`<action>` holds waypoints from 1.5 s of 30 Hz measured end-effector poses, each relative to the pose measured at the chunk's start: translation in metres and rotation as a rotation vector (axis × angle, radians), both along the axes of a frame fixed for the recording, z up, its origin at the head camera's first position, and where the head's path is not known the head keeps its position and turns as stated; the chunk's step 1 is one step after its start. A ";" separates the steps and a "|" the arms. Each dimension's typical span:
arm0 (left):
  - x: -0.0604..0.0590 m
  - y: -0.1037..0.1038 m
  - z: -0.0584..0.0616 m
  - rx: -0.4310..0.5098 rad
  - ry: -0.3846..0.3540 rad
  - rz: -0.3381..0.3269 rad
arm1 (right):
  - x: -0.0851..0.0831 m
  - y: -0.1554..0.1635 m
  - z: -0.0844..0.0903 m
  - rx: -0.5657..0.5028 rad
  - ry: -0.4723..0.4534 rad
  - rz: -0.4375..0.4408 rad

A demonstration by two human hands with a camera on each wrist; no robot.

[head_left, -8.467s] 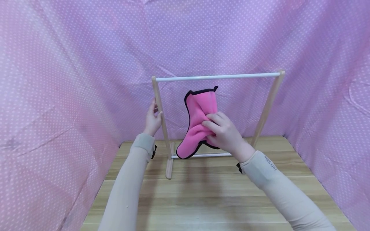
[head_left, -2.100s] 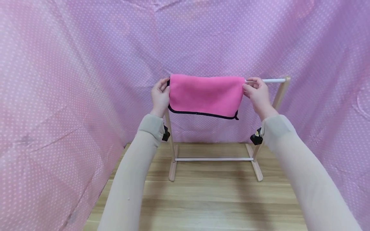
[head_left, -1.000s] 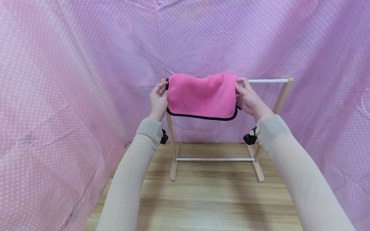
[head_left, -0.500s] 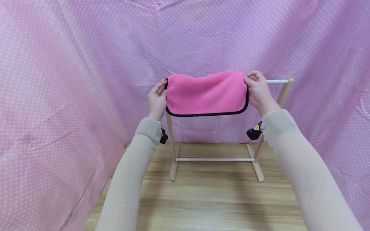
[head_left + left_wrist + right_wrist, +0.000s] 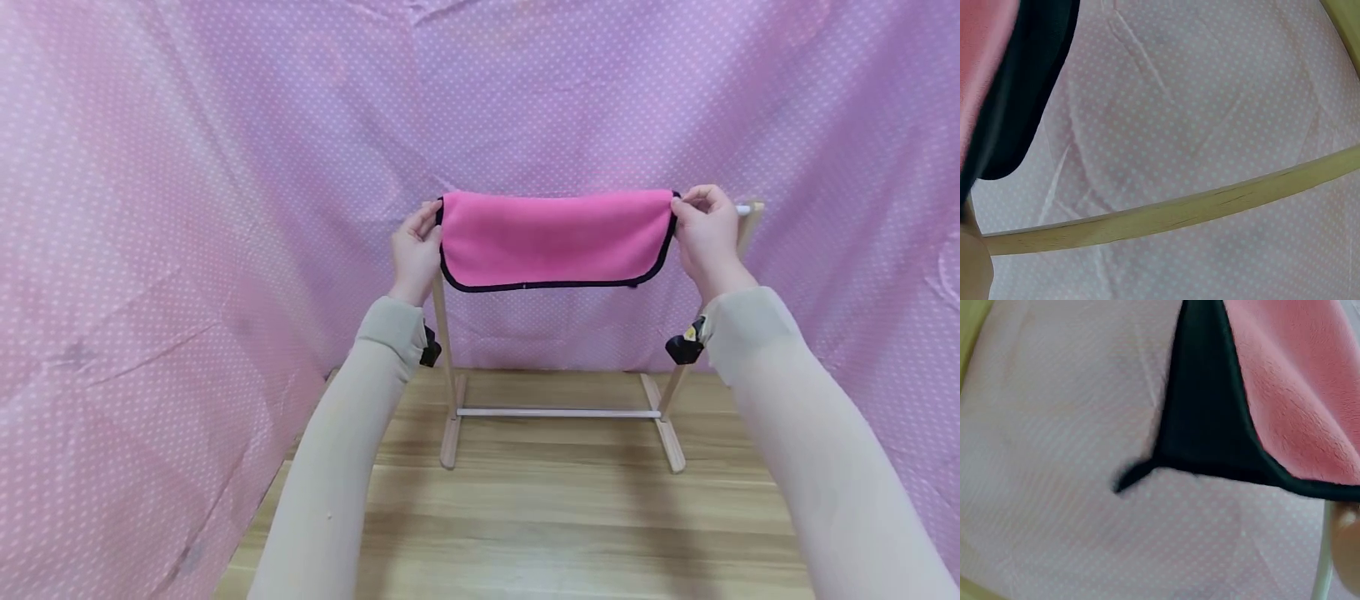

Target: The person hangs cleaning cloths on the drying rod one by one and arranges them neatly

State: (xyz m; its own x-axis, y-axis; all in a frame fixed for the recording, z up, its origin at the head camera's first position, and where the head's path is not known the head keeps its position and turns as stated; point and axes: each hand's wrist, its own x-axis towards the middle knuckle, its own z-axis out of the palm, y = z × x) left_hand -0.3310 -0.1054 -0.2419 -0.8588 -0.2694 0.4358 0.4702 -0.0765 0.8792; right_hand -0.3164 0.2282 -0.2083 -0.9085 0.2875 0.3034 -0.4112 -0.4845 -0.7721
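A pink towel [image 5: 555, 237] with black edging hangs folded over the top bar of a small wooden rack [image 5: 442, 333], spread nearly the bar's full length. At its upper left corner my left hand [image 5: 415, 254] pinches the edge between thumb and fingers. My right hand [image 5: 707, 237] pinches the upper right corner, close to the bar's right end. In the right wrist view the towel's black inner side [image 5: 1204, 406] shows, with a short black loop [image 5: 1134, 475] sticking out. Most of the top bar is hidden behind the cloth.
The rack stands on a wood-grain table [image 5: 540, 517], its white lower bar [image 5: 558, 413] joining two wooden feet. Pink dotted fabric [image 5: 525, 100] walls the back and both sides closely.
Over several seconds the towel went from bunched in my right hand to draped on the bar. Just now, my right hand moved right along the bar, stretching the towel wider and smoother.
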 end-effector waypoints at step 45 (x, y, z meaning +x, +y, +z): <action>-0.008 0.007 0.045 0.103 -0.208 -0.154 | -0.003 -0.007 0.020 0.610 -0.204 -0.007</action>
State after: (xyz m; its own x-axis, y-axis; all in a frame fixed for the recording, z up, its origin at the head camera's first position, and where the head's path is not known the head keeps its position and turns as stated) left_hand -0.3385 -0.0988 -0.1965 -0.9612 -0.1623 0.2231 0.2564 -0.2269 0.9396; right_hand -0.3194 0.2208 -0.1878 -0.9638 0.1243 0.2360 -0.2289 0.0684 -0.9710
